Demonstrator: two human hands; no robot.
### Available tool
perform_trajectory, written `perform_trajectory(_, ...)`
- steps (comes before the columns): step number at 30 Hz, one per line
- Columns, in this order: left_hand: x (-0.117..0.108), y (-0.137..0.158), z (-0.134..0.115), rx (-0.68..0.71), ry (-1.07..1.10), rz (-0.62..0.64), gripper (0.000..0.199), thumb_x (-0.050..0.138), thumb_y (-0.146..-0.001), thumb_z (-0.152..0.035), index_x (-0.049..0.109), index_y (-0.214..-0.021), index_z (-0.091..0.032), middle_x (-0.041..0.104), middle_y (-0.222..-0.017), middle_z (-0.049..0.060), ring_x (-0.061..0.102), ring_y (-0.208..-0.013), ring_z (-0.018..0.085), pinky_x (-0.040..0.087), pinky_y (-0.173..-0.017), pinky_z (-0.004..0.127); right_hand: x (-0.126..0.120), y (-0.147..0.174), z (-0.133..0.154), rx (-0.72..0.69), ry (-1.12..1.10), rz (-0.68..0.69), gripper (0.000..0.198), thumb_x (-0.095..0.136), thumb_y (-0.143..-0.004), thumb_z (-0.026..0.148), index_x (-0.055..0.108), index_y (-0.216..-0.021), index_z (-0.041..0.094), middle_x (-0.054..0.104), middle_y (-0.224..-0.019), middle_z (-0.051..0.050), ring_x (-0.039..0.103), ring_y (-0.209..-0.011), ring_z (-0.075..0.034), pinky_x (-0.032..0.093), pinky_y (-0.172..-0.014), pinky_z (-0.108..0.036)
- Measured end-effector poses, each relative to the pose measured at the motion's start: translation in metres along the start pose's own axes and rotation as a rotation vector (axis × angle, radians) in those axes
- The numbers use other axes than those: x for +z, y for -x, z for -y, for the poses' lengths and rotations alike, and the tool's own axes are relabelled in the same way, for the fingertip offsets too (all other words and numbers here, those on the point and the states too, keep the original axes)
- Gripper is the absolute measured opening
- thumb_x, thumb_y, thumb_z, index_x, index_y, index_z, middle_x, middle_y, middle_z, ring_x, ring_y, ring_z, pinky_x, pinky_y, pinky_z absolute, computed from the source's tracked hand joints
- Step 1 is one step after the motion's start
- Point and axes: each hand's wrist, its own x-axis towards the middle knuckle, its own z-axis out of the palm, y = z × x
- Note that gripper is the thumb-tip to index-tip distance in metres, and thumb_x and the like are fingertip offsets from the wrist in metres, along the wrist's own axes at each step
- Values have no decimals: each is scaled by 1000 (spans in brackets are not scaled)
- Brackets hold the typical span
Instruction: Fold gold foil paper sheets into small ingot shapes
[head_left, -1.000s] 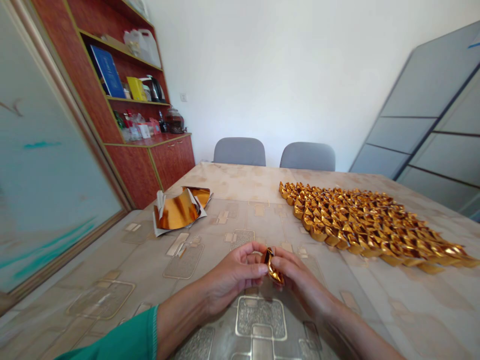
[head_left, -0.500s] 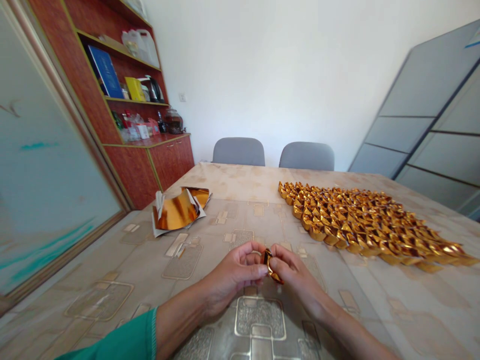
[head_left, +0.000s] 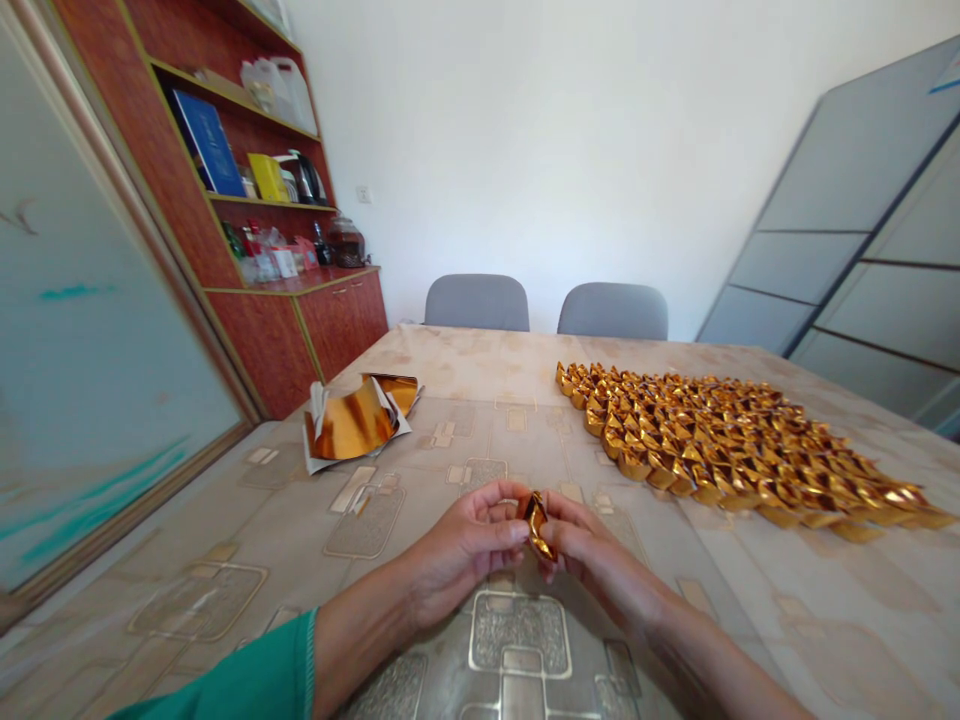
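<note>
Between my two hands, above the near middle of the table, is a small folded gold foil paper ingot (head_left: 538,528). My left hand (head_left: 474,540) pinches its left side with thumb and fingers. On its right side my right hand (head_left: 581,535) grips it, thumb towards me and fingers curled behind. The far fingers of both hands are partly hidden. Many similar gold paper ingots (head_left: 705,440) stand in tight rows on the right of the table. To the left lies a loose stack of gold foil paper sheets (head_left: 356,425) with white backs, curling at the edges.
The table (head_left: 247,560) has a patterned cover under a clear sheet. Two grey chairs (head_left: 476,302) stand at its far edge. A red-brown cabinet (head_left: 337,320) with bottles, a kettle and boxes is at the back left. Grey panels (head_left: 817,240) lean on the right.
The ingot has been turned more upright in my fingers, showing more of its hollow. My right thumb and fingers have shifted slightly down its side.
</note>
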Motion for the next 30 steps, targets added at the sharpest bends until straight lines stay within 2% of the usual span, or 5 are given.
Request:
perform_trajectory(5,-1,-1,3,17,36,-5,42,82,-72,-17,59,-107,-15,70,-95,7,65,-77,13,44,-72,26,0,1,1,32,-75,46,18,67,-76,31,61,-88,19,52,-76,1,43,-65,-13,37,-61,-27)
perform_trajectory(10,-2,-1,3,-14,21,-18,46,84,-70,-18,60,-108,-14,70,-93,7,66,-77,15,46,-73,27,0,2,1,50,-94,50,21,70,-72,28,61,-88,19,52,-73,2,44,-64,-12,37,-60,-26)
perform_trajectory(14,-1,0,2,-13,11,-15,43,82,-73,-19,59,-109,-15,70,-91,6,66,-76,15,46,-73,28,0,3,3,77,-147,83,23,69,-75,34,61,-90,19,53,-72,2,44,-62,-12,39,-60,-27)
perform_trajectory(27,1,0,3,-9,8,-33,47,85,-68,-17,60,-108,-13,69,-90,5,62,-72,10,45,-70,23,0,-2,-3,23,30,-11,19,70,-75,28,58,-86,19,55,-72,2,44,-60,-11,36,-57,-26)
perform_trajectory(30,0,-1,1,11,19,-42,46,85,-69,-17,59,-107,-13,68,-85,3,61,-67,8,46,-68,22,-4,-1,-2,45,-56,35,26,70,-79,40,59,-89,19,55,-73,1,45,-60,-11,39,-57,-27)
